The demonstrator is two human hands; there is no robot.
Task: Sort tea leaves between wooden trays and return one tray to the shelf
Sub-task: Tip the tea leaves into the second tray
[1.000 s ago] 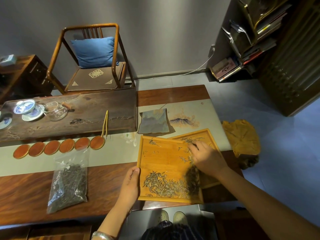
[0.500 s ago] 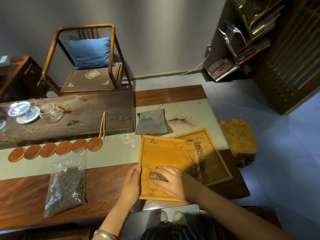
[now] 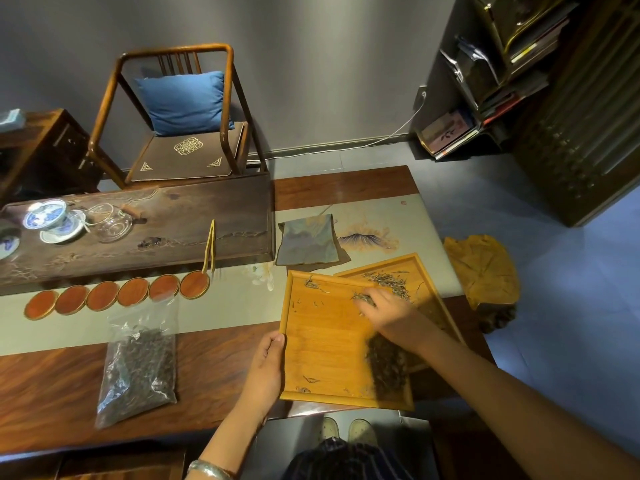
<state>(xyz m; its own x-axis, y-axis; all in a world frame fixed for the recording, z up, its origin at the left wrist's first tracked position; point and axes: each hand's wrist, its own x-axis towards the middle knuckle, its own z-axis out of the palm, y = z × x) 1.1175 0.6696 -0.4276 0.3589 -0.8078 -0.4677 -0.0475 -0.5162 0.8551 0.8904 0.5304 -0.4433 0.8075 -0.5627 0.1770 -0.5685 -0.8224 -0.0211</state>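
Two light wooden trays lie on the table's right part. The near tray (image 3: 323,344) overlaps the far tray (image 3: 420,271), which holds a scatter of pale tea leaves (image 3: 391,282). My left hand (image 3: 266,368) grips the near tray's left edge. My right hand (image 3: 388,315) is over the near tray's upper right, fingers against a small clump of leaves (image 3: 363,298) there. A dark heap of leaves (image 3: 388,365) sits along the near tray's right side under my forearm. A shelf (image 3: 502,64) with books and papers stands at the back right.
A clear bag of dark tea (image 3: 138,368) lies left of the trays. Several round coasters (image 3: 117,296), yellow tongs (image 3: 209,245), a folded grey cloth (image 3: 308,240), a dark tea board (image 3: 138,233) with cups, a chair (image 3: 180,116) and a wooden stump (image 3: 485,275).
My right hand swept from the near tray's lower middle up to its upper right, carrying leaves toward the far tray. The left hand stayed on the tray's edge.
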